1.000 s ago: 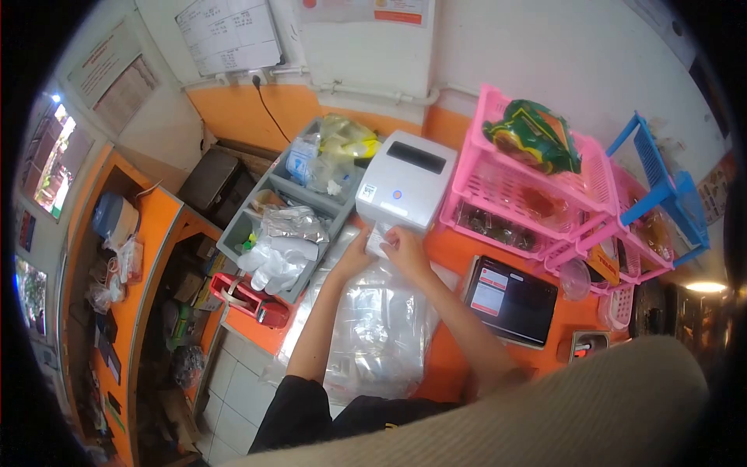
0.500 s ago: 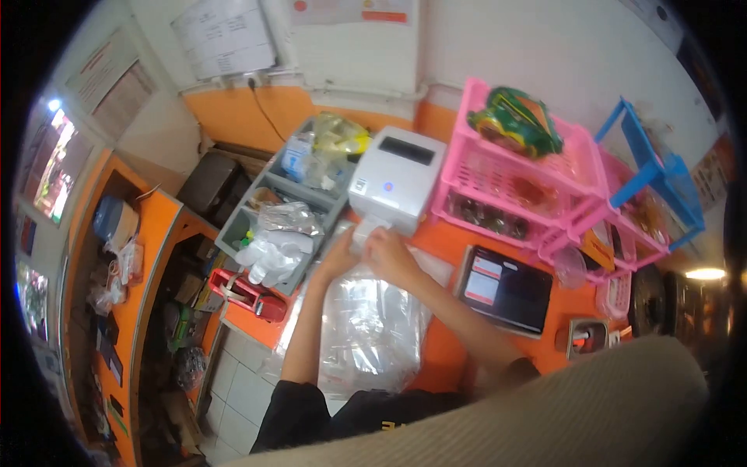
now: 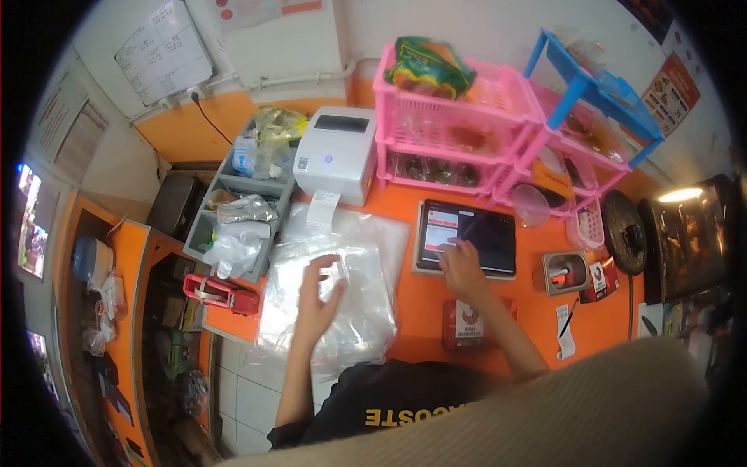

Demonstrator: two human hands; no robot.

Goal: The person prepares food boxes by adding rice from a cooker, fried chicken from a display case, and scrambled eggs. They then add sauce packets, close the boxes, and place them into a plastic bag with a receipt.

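My left hand hovers over a stack of clear plastic bags, its thumb and fingers apart and nothing in it. At the right, my right hand reaches onto the lit screen of a tablet, with fingertips at the screen's lower left part and nothing held. A white label printer stands behind the bags, and a printed paper strip hangs from its front. Below my right hand, a red and white box is partly covered by my forearm.
Left of the printer is a grey divided bin with plastic packets. A red tool lies before it. Pink baskets and a blue rack stand behind the tablet. At the right are a metal tin and a receipt.
Both hands have left the printer's paper. My right hand has moved right to the tablet, my left hand back over the bags. The view has shifted right, showing the red box and receipt.
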